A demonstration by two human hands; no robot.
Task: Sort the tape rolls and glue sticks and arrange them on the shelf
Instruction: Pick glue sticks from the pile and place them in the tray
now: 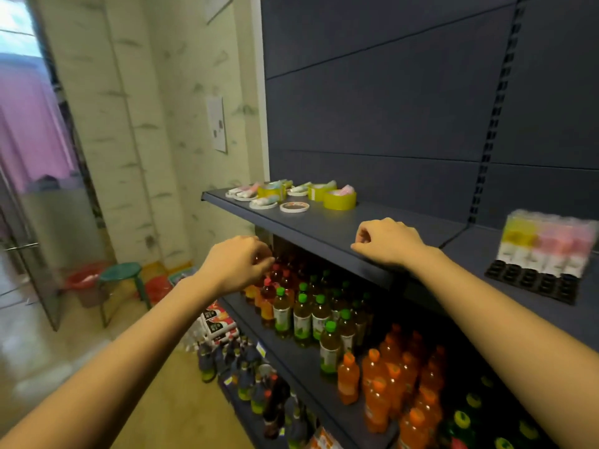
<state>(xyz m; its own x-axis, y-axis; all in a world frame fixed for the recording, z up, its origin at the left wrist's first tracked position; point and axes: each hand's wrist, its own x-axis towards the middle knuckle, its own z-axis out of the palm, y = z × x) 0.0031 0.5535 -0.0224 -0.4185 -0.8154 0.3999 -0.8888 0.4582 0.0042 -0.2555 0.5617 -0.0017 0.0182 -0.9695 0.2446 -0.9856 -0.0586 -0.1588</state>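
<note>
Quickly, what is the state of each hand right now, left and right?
Left hand: closed, fingers curled, nothing visible in it.
Right hand: closed, fingers curled, empty, resting on the edge of the shelf.

The left hand (240,264) shows only its back, so whether its curled fingers (264,262) hold anything cannot be told. The far tape rolls (337,199) and glue sticks (246,190) are small and blurred. The right edge cuts off the wrapped pack (547,244).

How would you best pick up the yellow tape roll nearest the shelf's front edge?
Probably from above: the yellow tape roll lies flat, hole up. Thumb in the hole, fingers on the outer wall at its clear front side.
</note>
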